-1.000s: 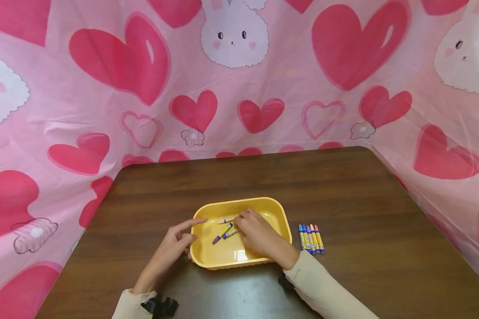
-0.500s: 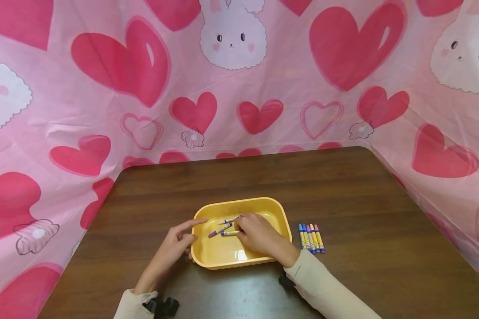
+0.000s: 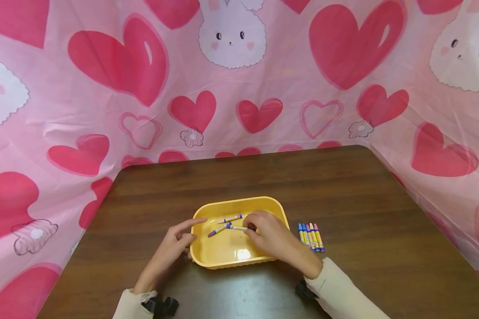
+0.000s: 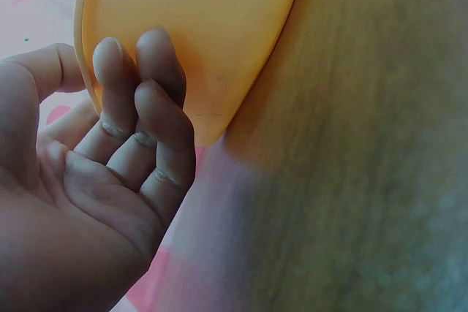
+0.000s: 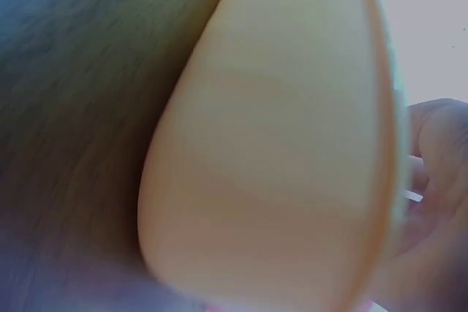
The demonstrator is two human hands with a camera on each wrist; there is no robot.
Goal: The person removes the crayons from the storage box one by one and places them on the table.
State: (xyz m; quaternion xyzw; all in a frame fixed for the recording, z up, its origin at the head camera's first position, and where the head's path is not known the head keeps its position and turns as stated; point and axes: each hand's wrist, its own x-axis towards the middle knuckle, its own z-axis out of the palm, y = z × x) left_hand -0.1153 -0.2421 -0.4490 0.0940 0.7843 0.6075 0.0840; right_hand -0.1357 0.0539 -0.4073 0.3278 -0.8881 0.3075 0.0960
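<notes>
A yellow tray (image 3: 213,259) stands on the table. At its left end my left hand (image 3: 171,243) grips the wall; in the left wrist view its fingers (image 4: 164,118) curl against the outside, with the thumb side over the rim. My right hand (image 3: 269,232) reaches into the tray and pinches the right end of a yellow-wrapped crayon (image 3: 238,228), where a dark red bit shows between finger and thumb. Beside it lie a pink-tipped crayon (image 3: 230,219) and a purple-tipped crayon (image 3: 218,230). The right wrist view shows mostly tray wall (image 5: 263,158), with the hand partly hidden behind the rim.
Just right of the tray, several crayons (image 3: 311,238) lie side by side in a row, their tips pointing away. The brown wooden table (image 3: 363,199) backs onto a pink curtain (image 3: 223,79) printed with hearts and rabbits.
My right hand has drawn back to the right, the pinched crayon shifting right with it. The purple-tipped crayon has shifted a little up and left. My left hand stays put.
</notes>
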